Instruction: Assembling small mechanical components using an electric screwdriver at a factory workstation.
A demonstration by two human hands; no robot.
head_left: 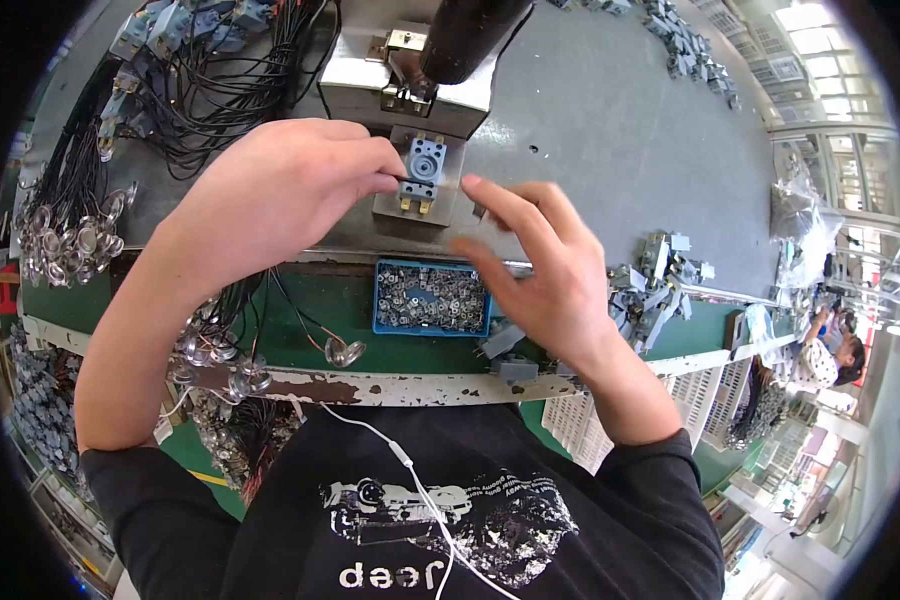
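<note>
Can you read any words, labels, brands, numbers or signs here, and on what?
Black shirt: large white lettering near the picture's lower edge, upside down, readable; I don't copy printed words.
Same shirt: smaller white lettering higher and to the right, too small to read in full.
Blue-grey block beside the left hand: no text I can make out.
Blue tray of small metal parts: none I can make out.
</note>
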